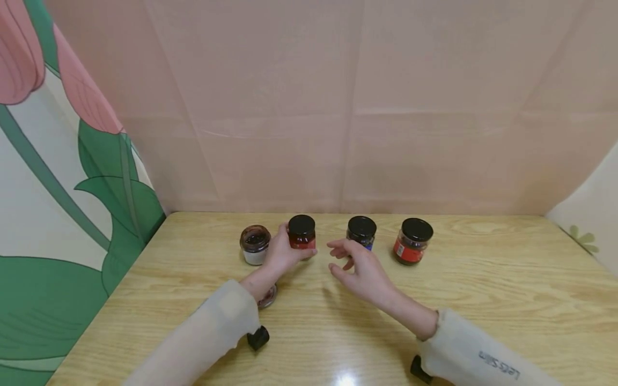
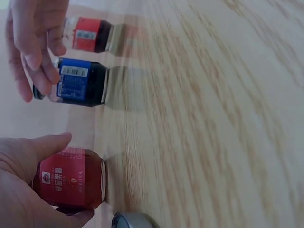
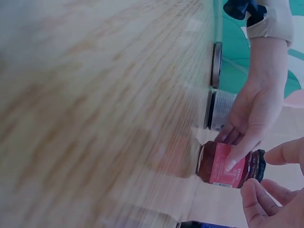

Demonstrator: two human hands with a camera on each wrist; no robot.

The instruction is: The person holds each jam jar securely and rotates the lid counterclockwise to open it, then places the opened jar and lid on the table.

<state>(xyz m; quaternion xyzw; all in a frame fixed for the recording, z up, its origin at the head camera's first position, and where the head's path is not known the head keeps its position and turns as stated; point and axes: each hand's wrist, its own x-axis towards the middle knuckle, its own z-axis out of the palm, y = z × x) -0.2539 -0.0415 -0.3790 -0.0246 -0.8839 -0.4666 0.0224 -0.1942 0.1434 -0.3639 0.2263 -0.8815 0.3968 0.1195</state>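
My left hand (image 1: 281, 254) grips a red-labelled glass jar (image 1: 301, 237) with a black lid, thumb and fingers around its sides. The jar stands upright, its lid uncovered by that hand. To the right of it, my right hand (image 1: 363, 269) hovers with loosely bent fingers and nothing between them, overlapping a blue-labelled jar (image 1: 361, 229) in the head view. Seen from the right wrist, the right fingertips (image 3: 280, 153) spread near the held jar's black lid (image 3: 260, 166). The blue label (image 2: 75, 80) shows in the left wrist view.
Left of the held jar stands a lidless jar (image 1: 255, 249) with dark contents. A loose lid (image 1: 267, 296) lies in front of it, partly hidden by the left wrist. Another red-labelled jar (image 1: 412, 242) with a black lid stands farthest right on the wooden table (image 1: 492, 279).
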